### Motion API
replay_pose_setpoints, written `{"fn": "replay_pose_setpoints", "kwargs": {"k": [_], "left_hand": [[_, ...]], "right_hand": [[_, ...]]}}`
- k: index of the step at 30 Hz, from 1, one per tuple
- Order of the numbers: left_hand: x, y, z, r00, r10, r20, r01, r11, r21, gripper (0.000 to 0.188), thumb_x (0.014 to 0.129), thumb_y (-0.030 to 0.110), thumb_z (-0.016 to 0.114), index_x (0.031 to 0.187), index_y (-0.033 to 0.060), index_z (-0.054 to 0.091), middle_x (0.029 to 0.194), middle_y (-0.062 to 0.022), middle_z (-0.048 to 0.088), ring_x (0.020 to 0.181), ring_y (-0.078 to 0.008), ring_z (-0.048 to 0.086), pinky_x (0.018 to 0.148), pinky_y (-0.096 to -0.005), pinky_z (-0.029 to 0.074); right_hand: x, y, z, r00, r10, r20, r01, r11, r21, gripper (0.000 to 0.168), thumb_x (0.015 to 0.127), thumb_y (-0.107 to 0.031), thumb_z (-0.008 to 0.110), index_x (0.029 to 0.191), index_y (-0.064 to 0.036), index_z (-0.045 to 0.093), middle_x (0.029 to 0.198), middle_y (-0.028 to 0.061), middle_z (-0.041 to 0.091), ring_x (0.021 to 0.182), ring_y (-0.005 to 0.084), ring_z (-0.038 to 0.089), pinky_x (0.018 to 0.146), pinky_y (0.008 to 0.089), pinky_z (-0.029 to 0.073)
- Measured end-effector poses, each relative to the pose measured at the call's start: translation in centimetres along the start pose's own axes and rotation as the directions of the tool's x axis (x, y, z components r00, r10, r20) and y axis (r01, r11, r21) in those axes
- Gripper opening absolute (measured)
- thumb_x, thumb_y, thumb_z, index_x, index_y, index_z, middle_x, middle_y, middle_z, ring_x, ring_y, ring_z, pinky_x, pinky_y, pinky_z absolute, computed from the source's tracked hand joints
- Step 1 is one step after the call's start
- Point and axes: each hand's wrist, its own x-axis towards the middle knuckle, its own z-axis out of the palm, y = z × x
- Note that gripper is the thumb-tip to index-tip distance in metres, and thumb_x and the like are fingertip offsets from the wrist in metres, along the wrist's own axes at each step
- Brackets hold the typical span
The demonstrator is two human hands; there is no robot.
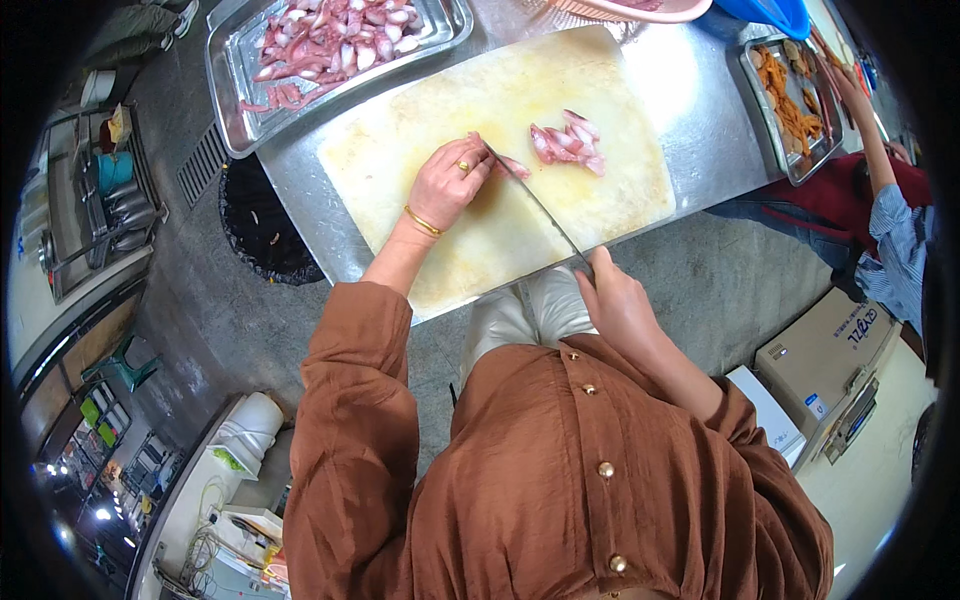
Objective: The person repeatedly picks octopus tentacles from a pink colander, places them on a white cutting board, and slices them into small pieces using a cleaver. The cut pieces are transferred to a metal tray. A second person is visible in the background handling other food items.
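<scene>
A pale, yellow-stained cutting board (442, 247) lies on a metal table. On its left half my left hand (450, 180) presses a piece of raw pinkish meat (513, 168) with curled fingers; the hand hides part of the piece. My right hand (619, 296) grips the handle of a long knife (544, 210) at the board's near edge. The thin blade runs away from me to the left, its tip beside my left fingertips and across the meat. A small heap of cut raw meat (568, 142) rests to the right of the blade.
A metal tray (229, 112) of raw meat pieces (337, 37) stands beyond the board at left. At right is another tray (784, 154) with orange food, near a co-worker's arm (862, 112). A black-lined bin (262, 217) sits left of the table (720, 150).
</scene>
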Motion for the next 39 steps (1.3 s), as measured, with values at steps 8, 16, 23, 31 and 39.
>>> {"fn": "replay_pose_setpoints", "kwargs": {"k": [8, 16, 23, 31, 39], "left_hand": [[-0.6, 1.2, -0.2, 0.982, -0.188, -0.015, 0.186, 0.98, -0.066, 0.021, 0.075, 0.001, 0.071, 0.096, 0.0045, 0.07, 0.101, -0.0085, 0.067, 0.096, -0.0276, 0.064, 0.084, -0.0375, 0.053], [-1.0, 1.8, -0.9, 0.942, -0.331, -0.055, 0.328, 0.943, -0.049, 0.028, 0.076, 0.0, 0.064, 0.103, 0.008, 0.069, 0.107, -0.0077, 0.065, 0.101, -0.0281, 0.062, 0.087, -0.0379, 0.052], [2.6, 1.9, 2.1, 0.87, -0.493, -0.002, 0.489, 0.863, -0.128, 0.026, 0.08, 0.012, 0.074, 0.105, 0.0071, 0.069, 0.099, -0.0094, 0.066, 0.09, -0.0277, 0.065, 0.077, -0.0372, 0.054], [5.7, 3.5, 4.3, 0.524, -0.834, 0.174, 0.851, 0.521, -0.066, 0.02, 0.081, 0.018, 0.074, 0.095, 0.0063, 0.066, 0.087, -0.0099, 0.067, 0.082, -0.026, 0.066, 0.076, -0.0385, 0.052], [5.1, 4.6, 3.1, 0.367, -0.919, 0.143, 0.91, 0.323, -0.259, 0.016, 0.081, 0.012, 0.071, 0.092, 0.0044, 0.061, 0.077, -0.0113, 0.066, 0.073, -0.0298, 0.065, 0.067, -0.0415, 0.052]], "right_hand": [[4.8, 0.4, 0.7, 0.994, -0.006, -0.109, 0.017, 0.994, 0.105, 0.025, 0.098, -0.019, 0.057, 0.096, -0.001, 0.04, 0.074, 0.0276, 0.061, 0.073, 0.0494, 0.061, 0.06, 0.0539, 0.046], [2.6, 1.3, -0.8, 0.991, -0.016, -0.135, 0.041, 0.982, 0.184, 0.023, 0.097, -0.014, 0.059, 0.097, 0.0, 0.041, 0.071, 0.0266, 0.059, 0.071, 0.0489, 0.059, 0.059, 0.0515, 0.044], [1.4, 1.3, -0.5, 0.983, 0.057, -0.172, -0.008, 0.961, 0.275, 0.022, 0.097, -0.013, 0.059, 0.097, 0.0, 0.041, 0.068, 0.026, 0.058, 0.068, 0.0489, 0.058, 0.057, 0.0499, 0.043], [0.6, 0.5, -0.5, 0.988, 0.11, -0.105, -0.07, 0.942, 0.327, 0.024, 0.098, -0.012, 0.059, 0.098, 0.0, 0.038, 0.068, 0.0253, 0.057, 0.066, 0.0482, 0.058, 0.056, 0.0485, 0.043], [-0.1, 0.8, 0.0, 0.992, 0.059, -0.116, -0.02, 0.949, 0.315, 0.024, 0.098, -0.012, 0.059, 0.097, 0.0, 0.039, 0.063, 0.0196, 0.053, 0.054, 0.0365, 0.052, 0.053, 0.042, 0.041]]}}
